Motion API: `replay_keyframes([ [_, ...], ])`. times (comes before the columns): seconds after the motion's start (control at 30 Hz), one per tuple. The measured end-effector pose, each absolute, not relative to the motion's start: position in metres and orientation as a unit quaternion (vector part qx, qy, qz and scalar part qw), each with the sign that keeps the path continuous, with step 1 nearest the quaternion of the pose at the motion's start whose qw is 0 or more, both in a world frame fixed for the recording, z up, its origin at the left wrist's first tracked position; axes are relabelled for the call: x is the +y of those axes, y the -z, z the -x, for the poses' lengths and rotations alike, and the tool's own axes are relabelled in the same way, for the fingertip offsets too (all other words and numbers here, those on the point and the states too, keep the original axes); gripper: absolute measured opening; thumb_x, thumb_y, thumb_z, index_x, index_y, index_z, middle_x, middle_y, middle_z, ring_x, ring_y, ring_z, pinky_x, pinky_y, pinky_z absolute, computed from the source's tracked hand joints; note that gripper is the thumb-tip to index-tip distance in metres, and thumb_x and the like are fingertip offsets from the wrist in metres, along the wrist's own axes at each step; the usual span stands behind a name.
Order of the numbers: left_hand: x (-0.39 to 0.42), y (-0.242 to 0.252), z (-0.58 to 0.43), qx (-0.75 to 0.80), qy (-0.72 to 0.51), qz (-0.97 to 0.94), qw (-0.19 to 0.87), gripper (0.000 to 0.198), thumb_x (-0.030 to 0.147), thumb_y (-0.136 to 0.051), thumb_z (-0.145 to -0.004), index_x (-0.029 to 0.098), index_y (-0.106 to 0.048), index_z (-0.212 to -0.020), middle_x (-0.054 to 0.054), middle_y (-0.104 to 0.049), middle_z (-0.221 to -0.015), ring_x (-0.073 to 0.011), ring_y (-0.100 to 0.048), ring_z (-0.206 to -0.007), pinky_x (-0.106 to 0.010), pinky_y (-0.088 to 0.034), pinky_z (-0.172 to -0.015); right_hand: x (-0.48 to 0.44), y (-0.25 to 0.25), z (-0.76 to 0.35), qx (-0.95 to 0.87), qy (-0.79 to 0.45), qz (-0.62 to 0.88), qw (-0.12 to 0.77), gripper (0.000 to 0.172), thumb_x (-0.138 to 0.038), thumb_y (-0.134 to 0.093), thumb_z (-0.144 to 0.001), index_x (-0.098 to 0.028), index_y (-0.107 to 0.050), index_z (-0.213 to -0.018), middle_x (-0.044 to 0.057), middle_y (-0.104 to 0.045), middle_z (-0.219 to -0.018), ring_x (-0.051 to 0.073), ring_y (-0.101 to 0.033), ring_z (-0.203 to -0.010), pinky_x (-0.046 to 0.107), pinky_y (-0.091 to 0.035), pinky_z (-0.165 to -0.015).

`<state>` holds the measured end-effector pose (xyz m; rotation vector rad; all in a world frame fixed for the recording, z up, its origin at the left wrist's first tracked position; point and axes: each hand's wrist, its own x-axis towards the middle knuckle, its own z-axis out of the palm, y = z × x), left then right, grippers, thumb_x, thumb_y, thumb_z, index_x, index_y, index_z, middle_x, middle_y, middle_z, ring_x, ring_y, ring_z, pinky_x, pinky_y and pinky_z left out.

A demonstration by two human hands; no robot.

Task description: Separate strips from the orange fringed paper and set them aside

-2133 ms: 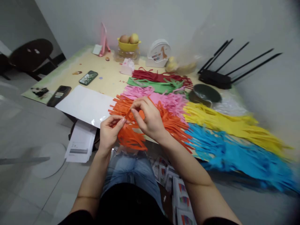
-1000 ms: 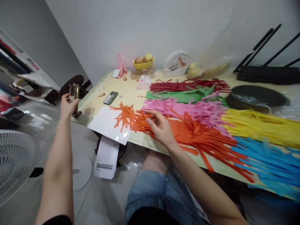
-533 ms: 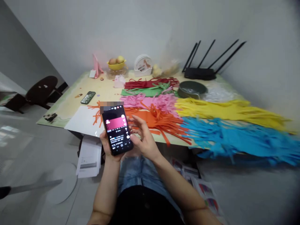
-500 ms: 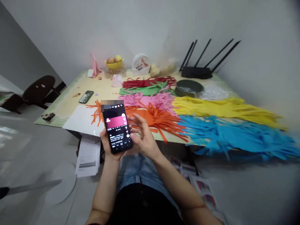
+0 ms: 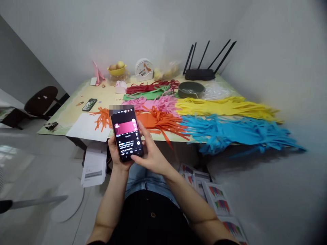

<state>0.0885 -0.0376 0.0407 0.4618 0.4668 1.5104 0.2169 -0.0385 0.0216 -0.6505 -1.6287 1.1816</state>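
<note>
A lit smartphone (image 5: 127,137) is held upright before me, near the table's front edge. My left hand (image 5: 117,154) wraps round its left side and lower back. My right hand (image 5: 150,151) is at its right edge, thumb across the bottom of the screen and fingers along the side, partly hidden. Behind the phone lies an orange fringed strip (image 5: 150,119). Pink (image 5: 153,103), green (image 5: 145,95) and dark red (image 5: 143,88) fringed strips lie farther back. To the right are a yellow strip (image 5: 214,106) and a blue strip (image 5: 235,131), whose end hangs past the table edge.
Along the wall stand a router (image 5: 200,74), a yellow bowl of round fruit (image 5: 117,70) and a white holder (image 5: 144,73). A dark round dish (image 5: 191,90) sits by the strips. Another phone (image 5: 89,104) and white paper (image 5: 87,128) lie left. Printed packs (image 5: 217,197) are below.
My right hand has closed in on the phone, its thumb moving down and left to the screen's bottom. The view has shifted, so the table things appear farther left.
</note>
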Motion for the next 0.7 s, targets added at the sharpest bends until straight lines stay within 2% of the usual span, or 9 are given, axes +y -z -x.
replay_keyframes([
  [0.13,-0.042,-0.041,-0.090,0.230,-0.666,-0.200,0.681,0.054,0.053,-0.055,-0.084,0.015,-0.066,-0.120,-0.013,-0.075,-0.102,-0.0336,-0.070,-0.100,-0.051,-0.056,-0.089,-0.039,-0.017,-0.220,-0.659,-0.500,0.249,0.504,0.105,-0.033,-0.077,-0.075,-0.037,-0.011,-0.157,0.005,-0.024,-0.163,0.031,-0.040,-0.140,0.050,-0.044,-0.109],
  [0.3,-0.045,-0.044,-0.092,0.243,-0.676,-0.177,0.673,0.044,0.049,-0.055,-0.086,0.016,-0.069,-0.111,-0.012,-0.075,-0.102,-0.0320,-0.071,-0.098,-0.051,-0.054,-0.093,-0.036,-0.014,-0.219,-0.644,-0.520,0.235,0.510,0.104,-0.034,-0.077,-0.076,-0.035,-0.012,-0.157,0.008,-0.032,-0.159,0.031,-0.043,-0.138,0.050,-0.042,-0.111],
  [0.47,-0.043,-0.046,-0.094,0.285,-0.701,-0.161,0.633,0.041,0.047,-0.054,-0.087,0.017,-0.070,-0.110,-0.010,-0.076,-0.102,-0.0294,-0.072,-0.093,-0.049,-0.054,-0.093,-0.034,-0.016,-0.219,-0.643,-0.531,0.235,0.500,0.100,-0.036,-0.074,-0.078,-0.033,-0.014,-0.157,0.009,-0.035,-0.157,0.030,-0.044,-0.137,0.048,-0.043,-0.110],
  [0.7,-0.034,-0.044,-0.092,0.300,-0.693,-0.148,0.638,0.045,0.046,-0.056,-0.085,0.016,-0.068,-0.117,-0.012,-0.074,-0.107,-0.0334,-0.069,-0.105,-0.050,-0.054,-0.092,-0.023,-0.012,-0.215,-0.612,-0.558,0.239,0.507,0.089,-0.042,-0.067,-0.085,-0.030,-0.015,-0.157,0.007,-0.023,-0.164,0.027,-0.044,-0.137,0.043,-0.045,-0.108],
])
